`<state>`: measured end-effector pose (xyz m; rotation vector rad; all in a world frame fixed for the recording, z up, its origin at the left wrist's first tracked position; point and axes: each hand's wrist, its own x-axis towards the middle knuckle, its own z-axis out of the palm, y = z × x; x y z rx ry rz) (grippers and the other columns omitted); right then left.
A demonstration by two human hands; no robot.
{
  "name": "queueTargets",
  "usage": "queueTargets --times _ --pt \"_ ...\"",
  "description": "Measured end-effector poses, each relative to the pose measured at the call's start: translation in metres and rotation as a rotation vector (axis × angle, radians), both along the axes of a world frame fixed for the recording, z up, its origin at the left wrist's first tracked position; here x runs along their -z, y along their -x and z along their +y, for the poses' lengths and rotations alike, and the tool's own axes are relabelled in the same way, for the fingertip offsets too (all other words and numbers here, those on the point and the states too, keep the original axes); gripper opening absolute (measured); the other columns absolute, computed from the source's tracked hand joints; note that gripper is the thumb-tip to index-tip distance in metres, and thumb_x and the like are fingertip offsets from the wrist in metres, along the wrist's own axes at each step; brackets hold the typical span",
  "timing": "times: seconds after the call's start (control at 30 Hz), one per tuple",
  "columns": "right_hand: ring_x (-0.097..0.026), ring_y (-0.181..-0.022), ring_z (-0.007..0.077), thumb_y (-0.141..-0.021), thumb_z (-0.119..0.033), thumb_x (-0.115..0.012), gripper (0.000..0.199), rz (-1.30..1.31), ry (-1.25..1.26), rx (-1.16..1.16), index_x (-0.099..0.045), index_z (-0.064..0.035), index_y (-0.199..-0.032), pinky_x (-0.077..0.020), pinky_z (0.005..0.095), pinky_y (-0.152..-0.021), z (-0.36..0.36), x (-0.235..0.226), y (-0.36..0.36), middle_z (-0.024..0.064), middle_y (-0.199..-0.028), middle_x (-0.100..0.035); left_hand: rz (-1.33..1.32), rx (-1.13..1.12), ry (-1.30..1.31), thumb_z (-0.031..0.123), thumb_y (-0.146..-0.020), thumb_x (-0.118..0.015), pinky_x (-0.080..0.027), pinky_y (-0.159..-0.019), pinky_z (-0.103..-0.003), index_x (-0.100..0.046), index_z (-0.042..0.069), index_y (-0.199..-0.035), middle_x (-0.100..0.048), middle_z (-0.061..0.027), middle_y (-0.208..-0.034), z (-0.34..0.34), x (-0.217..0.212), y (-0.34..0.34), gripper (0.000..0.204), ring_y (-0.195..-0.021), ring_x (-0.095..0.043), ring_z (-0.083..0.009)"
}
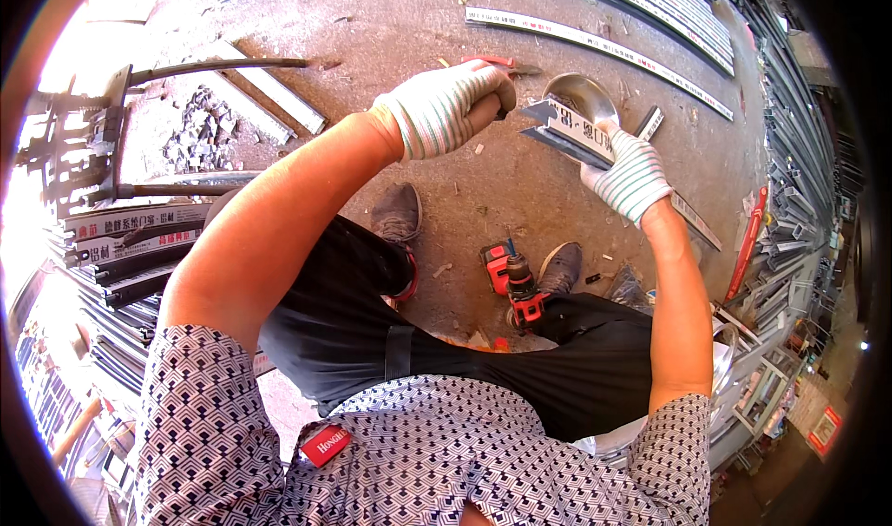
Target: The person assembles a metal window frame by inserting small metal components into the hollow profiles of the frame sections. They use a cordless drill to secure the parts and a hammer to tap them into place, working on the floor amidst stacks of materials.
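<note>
1. Right hand (632, 173): gloved and gripping the metal profile (581, 136), which is up in front of you, right of centre, with its notched end pointing left at the other hand. Can't tell if the strip (699, 221) past the glove is the same piece.

2. Left hand (441, 108): gloved, fingers curled in, just short of that notched end. A small dark bit shows by the fingertips; can't tell if it's being gripped. Same with the pliers (506, 63) behind the hand, held or lying there, no idea.

3. Imo the trick is a steady right hand. Grip the flat faces, keep the cut end facing you so you can see the slots, and bring the left hand in square, not at an angle.

4. Watch those points on the cut end. They look sharp, so I'd keep fingertips off them, gloves or not.

5. Room-wise, the floor (492, 191) between your shoes and hands is mostly bare, so there's space to tilt the piece down. The metal bowl (604, 97) is right behind the profile, easy to knock.

6. Mind the drill (528, 305) by your right shoe (560, 268) too.
</note>
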<state>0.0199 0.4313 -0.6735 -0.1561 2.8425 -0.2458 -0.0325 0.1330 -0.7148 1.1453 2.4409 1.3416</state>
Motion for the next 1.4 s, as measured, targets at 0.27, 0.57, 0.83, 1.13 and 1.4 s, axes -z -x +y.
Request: queueTargets --times 0.27,0.57,0.83,1.13,1.4 --pt "-0.073 -0.085 0.0327 -0.078 -0.023 -0.076 0.052 -0.029 -0.007 -0.023 -0.061 -0.0063 -0.124 -0.0584 0.0384 -0.078 0.001 0.004 0.003 0.0192 -0.093 -0.073 -0.084 0.050 0.053 0.024 -0.093 -0.073 -0.054 -0.088 -0.038 -0.061 0.005 -0.118 -0.065 -0.0136 -0.106 0.005 -0.006 -0.011 0.034 -0.102 -0.068 -0.0287" --pt "-0.073 -0.086 0.0357 -0.077 -0.023 -0.074 0.048 0.008 0.004 -0.087 -0.063 -0.0069 -0.122 -0.0578 0.0400 -0.079 0.000 0.013 -0.001 0.0209 -0.093 -0.072 0.037 0.071 0.157 0.027 -0.092 -0.074 -0.053 -0.084 -0.040 -0.061 0.005 -0.117 -0.063 -0.0146 -0.105 0.012 0.000 -0.013 0.036 -0.098 -0.065 -0.0355" --pt "-0.073 -0.087 0.0343 -0.077 -0.022 -0.074 0.049 0.021 -0.001 -0.093 -0.064 -0.0053 -0.121 -0.0583 0.0387 -0.079 0.001 0.016 0.002 0.0199 -0.095 -0.073 0.027 -0.037 0.028 0.020 -0.092 -0.073 -0.053 -0.077 -0.038 -0.066 0.006 -0.113 -0.067 -0.0124 -0.093 0.017 0.014 -0.020 0.026 -0.086 -0.066 -0.0332" --pt "-0.073 -0.086 0.0335 -0.077 -0.024 -0.075 0.049 0.008 -0.023 -0.069 -0.065 -0.0061 -0.121 -0.0587 0.0384 -0.079 -0.002 0.017 0.001 0.0194 -0.094 -0.073 0.037 -0.038 -0.015 0.017 -0.092 -0.073 -0.053 -0.076 -0.037 -0.067 0.005 -0.112 -0.067 -0.0114 -0.090 0.017 0.019 -0.024 0.024 -0.082 -0.066 -0.0312" --pt "-0.071 -0.086 0.0377 -0.081 -0.029 -0.072 0.044 0.055 -0.029 -0.057 -0.061 -0.0146 -0.121 -0.0566 0.0460 -0.079 0.000 0.013 -0.004 0.0182 -0.091 -0.073 -0.082 0.003 -0.020 0.013 -0.090 -0.076 -0.055 -0.081 -0.035 -0.067 0.006 -0.112 -0.069 -0.0090 -0.095 0.013 0.008 -0.016 0.025 -0.087 -0.069 -0.0241"
